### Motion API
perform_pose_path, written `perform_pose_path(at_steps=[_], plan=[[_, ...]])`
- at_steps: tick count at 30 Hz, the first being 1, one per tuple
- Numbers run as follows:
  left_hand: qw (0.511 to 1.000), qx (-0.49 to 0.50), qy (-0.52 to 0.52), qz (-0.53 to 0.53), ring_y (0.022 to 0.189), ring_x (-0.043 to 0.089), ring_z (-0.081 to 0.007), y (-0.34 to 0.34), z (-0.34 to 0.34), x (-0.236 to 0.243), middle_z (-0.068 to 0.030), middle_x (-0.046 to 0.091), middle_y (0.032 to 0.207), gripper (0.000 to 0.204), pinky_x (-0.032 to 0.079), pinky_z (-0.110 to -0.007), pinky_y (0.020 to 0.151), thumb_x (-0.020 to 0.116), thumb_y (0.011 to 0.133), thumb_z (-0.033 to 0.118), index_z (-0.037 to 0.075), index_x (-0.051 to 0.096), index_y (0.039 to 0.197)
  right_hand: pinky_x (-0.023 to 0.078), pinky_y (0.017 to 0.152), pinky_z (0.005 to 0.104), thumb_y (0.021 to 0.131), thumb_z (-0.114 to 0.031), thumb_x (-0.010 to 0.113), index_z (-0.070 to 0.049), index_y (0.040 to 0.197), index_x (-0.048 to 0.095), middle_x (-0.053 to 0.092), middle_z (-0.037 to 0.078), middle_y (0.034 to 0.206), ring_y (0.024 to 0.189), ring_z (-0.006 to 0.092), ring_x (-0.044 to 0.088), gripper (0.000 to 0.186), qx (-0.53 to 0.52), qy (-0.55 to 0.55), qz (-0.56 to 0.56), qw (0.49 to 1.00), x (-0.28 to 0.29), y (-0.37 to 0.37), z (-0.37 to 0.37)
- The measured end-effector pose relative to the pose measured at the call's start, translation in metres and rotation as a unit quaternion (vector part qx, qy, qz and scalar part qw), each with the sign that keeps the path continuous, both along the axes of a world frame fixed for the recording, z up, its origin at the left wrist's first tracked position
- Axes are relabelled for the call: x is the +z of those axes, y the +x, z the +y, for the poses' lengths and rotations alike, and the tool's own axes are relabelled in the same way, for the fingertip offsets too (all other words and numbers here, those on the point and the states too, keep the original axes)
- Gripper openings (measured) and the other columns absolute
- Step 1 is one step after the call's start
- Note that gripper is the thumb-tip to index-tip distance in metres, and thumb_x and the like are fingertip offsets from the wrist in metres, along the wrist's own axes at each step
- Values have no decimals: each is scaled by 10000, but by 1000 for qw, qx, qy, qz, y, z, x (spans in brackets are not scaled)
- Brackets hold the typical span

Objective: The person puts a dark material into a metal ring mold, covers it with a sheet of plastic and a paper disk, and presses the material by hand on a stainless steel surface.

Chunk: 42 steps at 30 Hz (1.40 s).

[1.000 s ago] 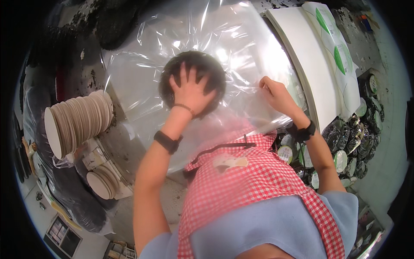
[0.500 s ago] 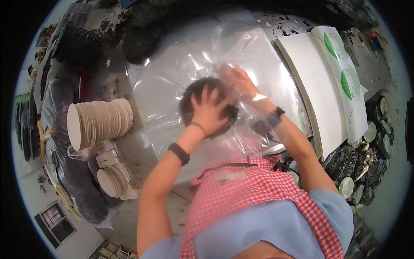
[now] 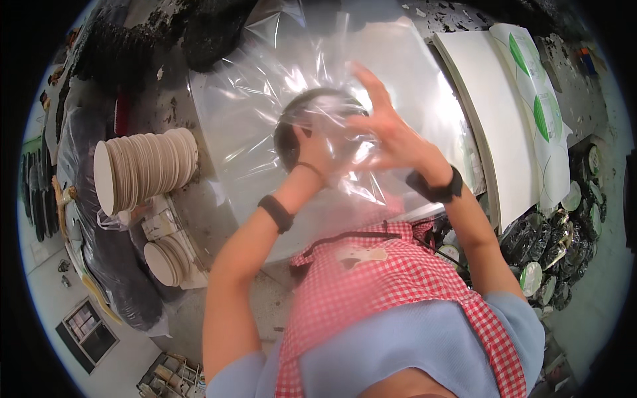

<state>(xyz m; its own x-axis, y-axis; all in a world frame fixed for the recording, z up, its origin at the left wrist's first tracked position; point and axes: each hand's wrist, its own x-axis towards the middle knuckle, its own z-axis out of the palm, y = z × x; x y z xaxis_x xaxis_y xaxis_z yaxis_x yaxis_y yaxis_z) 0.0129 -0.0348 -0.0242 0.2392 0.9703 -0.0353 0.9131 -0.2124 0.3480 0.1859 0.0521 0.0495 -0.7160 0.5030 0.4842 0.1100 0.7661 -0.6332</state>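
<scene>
A dark round disc-shaped bundle (image 3: 286, 142) lies amid crinkled clear plastic film (image 3: 249, 142) in front of me. My left hand (image 3: 315, 151) rests against the bundle, its thumb standing out and its other fingers smeared by motion and film glare. Just to the right, above the film, my right hand (image 3: 395, 136) has its fingers spread, with nothing visible held in them. It partly covers the bundle's right side. Whether the film passes over or under my left fingers I cannot tell.
At left lie a long stack of round pale discs (image 3: 146, 169) and a shorter stack (image 3: 166, 261). A pile of white sheets (image 3: 488, 119) with a green-printed wrapper (image 3: 541, 113) is at right. Below it are several black wrapped bundles (image 3: 554, 255). Black material (image 3: 215, 36) sits at the far left.
My right hand has come lower and turned, fingers now spread nearer the bundle's right side. My left hand, earlier spread flat on the bundle, now shows blurred fingers. The view has shifted slightly.
</scene>
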Motion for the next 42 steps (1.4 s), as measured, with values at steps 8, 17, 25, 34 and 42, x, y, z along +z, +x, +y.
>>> perform_pose_path(at_steps=[8,17,25,34,42], plan=[[955,-91,-283,-12,1146,529,-332,-37,5,89,-172,572,1206,443,441,-377,942,497,945,408,52,575,1197,472,697,376,754,-155,653,-56,811,571,558,92,826,781,292,569,141,57,-6,-94,994,-58,-51,7],[980,-191,-22,42,874,599,-256,-69,-18,33,-94,649,813,420,403,-415,854,585,843,467,65,670,759,441,855,349,712,-387,714,-188,1120,632,567,82,1055,997,254,537,461,-14,158,-229,960,-66,-54,-11],[988,-105,116,-4,1054,544,-313,-71,-25,78,-139,598,1054,435,355,-452,969,607,849,352,39,625,1151,394,938,357,742,-455,694,-274,1282,594,566,112,1139,1089,270,495,578,-61,162,-283,943,-72,-51,2],[980,39,197,5,909,597,-242,-29,-106,87,-97,619,998,371,414,-399,911,683,786,224,60,653,1117,383,909,355,748,-449,691,-270,1288,592,565,132,1147,1057,277,491,577,-70,211,-277,935,-82,-50,11],[958,6,8,-285,1009,600,-219,-37,-108,23,-109,581,1124,846,495,-353,909,805,692,196,26,365,1393,394,892,358,772,-484,671,-287,1277,593,570,134,1154,1051,274,506,548,-37,197,-296,934,-63,-47,5]])
